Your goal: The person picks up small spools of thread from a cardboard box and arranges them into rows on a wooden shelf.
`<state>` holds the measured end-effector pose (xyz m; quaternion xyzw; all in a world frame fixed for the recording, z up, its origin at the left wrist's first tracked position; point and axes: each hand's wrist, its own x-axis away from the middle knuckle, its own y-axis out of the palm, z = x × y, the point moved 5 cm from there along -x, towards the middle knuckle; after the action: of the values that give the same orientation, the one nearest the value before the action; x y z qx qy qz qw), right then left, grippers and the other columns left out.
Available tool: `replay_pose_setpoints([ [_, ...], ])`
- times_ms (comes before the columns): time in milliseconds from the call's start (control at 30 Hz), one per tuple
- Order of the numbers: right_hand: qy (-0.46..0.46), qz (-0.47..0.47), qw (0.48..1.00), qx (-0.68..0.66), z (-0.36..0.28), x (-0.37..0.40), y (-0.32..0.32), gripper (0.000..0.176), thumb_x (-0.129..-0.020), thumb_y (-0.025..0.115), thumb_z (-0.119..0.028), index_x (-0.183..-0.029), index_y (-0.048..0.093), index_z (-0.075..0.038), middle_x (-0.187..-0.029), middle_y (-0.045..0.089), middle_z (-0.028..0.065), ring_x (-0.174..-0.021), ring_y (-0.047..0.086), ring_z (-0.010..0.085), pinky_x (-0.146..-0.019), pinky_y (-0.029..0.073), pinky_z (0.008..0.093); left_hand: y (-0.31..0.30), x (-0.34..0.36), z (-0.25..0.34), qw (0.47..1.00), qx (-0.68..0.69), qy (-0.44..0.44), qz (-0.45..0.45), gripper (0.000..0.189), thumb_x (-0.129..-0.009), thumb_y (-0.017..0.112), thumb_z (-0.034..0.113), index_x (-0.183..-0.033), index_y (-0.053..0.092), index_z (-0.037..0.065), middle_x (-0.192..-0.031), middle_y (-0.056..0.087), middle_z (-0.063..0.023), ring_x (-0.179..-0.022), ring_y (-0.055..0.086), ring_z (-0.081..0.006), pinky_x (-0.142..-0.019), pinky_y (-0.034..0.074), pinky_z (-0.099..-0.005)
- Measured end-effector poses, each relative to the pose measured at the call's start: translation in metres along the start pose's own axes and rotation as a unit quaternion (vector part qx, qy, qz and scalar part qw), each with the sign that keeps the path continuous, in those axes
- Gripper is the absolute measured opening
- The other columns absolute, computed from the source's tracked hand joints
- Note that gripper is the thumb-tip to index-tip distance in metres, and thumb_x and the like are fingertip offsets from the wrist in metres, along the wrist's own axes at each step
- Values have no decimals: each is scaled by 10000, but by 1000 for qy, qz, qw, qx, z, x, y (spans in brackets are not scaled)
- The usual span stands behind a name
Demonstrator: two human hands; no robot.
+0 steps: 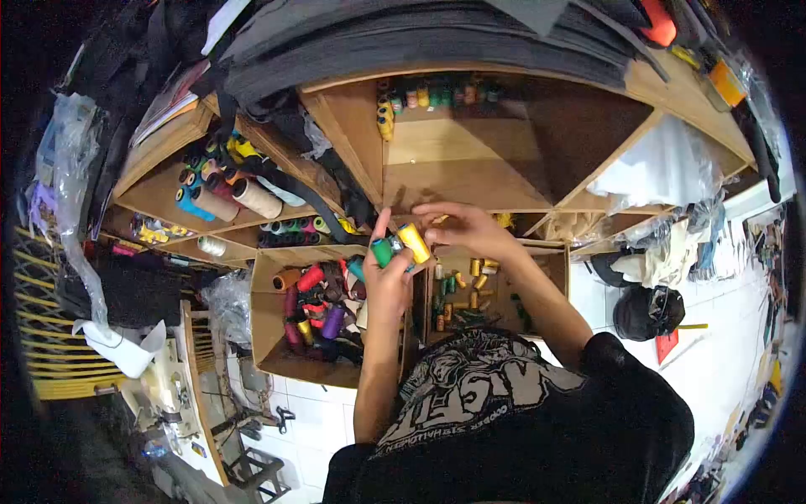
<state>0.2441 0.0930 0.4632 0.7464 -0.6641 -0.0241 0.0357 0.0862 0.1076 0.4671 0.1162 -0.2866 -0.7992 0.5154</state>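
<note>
My left hand is closed round several small thread spools, among them a green spool and a yellow spool. Close to its right, my right hand reaches in with curved fingers, near the yellow spool. Whether its fingertips hold anything cannot be made out. Below the hands, a cardboard box contains small yellow, green and orange spools. In another cardboard box at the left lie larger spools in red, purple and other colours.
Wooden shelving spans the view ahead, with small spools along one compartment's back and left. Large cones fill a left compartment. Dark fabric covers the top. A black bag rests on the floor at right.
</note>
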Motion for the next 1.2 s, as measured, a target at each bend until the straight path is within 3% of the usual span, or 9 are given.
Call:
replay_pose_setpoints([
  [200, -5, 41, 997, 67, -15, 7, -5, 418, -832, 729, -254, -1183, 621, -54, -1007, 632, 45, -925, 575, 108, -799, 480, 268, 15, -7, 0, 999, -40, -9, -34, 709, -827, 505, -64, -1469, 262, 114, -1191, 557, -144, -1021, 614, -253, -829, 577, -441],
  [300, -11, 69, 996, 56, -4, 7, -6, 416, -830, 730, -181, -1192, 593, -29, -1083, 601, 33, -920, 591, 123, -780, 505, 261, 20, -9, -4, 999, -11, -21, -45, 715, -836, 499, -70, -1477, 243, 116, -1189, 558, -145, -1028, 613, -251, -849, 568, -450],
  [500, -33, 71, 995, 62, -1, 4, -14, 406, -816, 729, -228, -1132, 616, 0, -962, 622, 60, -861, 594, 123, -766, 499, 279, 23, -6, -6, 998, 26, -29, -51, 738, -840, 507, -76, -1487, 211, 118, -1164, 568, -129, -1026, 614, -239, -894, 543, -469],
  [600, 4, 65, 995, 77, -19, 9, -11, 402, -806, 732, -238, -1133, 627, -30, -956, 626, 66, -809, 606, 132, -738, 504, 286, 26, -5, -2, 998, 19, -26, -49, 728, -844, 465, -111, -1489, 190, 84, -1115, 591, -113, -995, 617, -197, -887, 545, -392],
  [700, -44, 67, 981, 176, -16, 1, -13, 376, -809, 721, -232, -1135, 638, -64, -939, 633, 66, -786, 613, 137, -724, 502, 289, 20, -6, -5, 999, -18, -17, -49, 730, -842, 476, -98, -1490, 202, 97, -1107, 599, -102, -1001, 614, -190, -892, 537, -381],
  [800, -24, 48, 958, 283, -27, -9, -20, 391, -835, 700, -151, -1197, 594, -47, -1007, 652, 63, -904, 617, 144, -798, 500, 282, 17, -9, -9, 998, 39, 2, -52, 715, -845, 479, -81, -1487, 220, 100, -1145, 585, -115, -1033, 607, -212, -905, 527, -402],
  [900, -54, 78, 982, 164, -19, -39, -53, 386, -807, 729, -166, -1151, 617, -29, -970, 678, 63, -899, 632, 147, -814, 496, 281, 8, -7, -4, 999, 49, 1, 22, 704, -844, 483, -74, -1481, 234, 93, -1184, 562, -138, -1065, 598, -243, -928, 509, -435],
  [1000, -83, 171, 975, 120, -18, -90, -93, 417, -777, 756, -177, -1135, 617, -12, -968, 689, 78, -900, 634, 134, -820, 490, 283, -9, -7, -8, 999, 42, 12, 7, 650, -840, 528, -12, -1441, 297, 74, -1179, 552, -167, -1097, 583, -301, -960, 485, -488],
  [1200, -84, 211, 840, 494, -12, -197, -145, 608, -772, 683, -499, -1173, 607, -49, -1065, 659, 206, -1005, 642, 278, -848, 501, 382, -15, -1, -6, 999, 28, -1, 45, 567, -822, 529, -28, -1367, 391, 48, -1125, 557, -167, -1027, 609, -318, -928, 515, -481],
])
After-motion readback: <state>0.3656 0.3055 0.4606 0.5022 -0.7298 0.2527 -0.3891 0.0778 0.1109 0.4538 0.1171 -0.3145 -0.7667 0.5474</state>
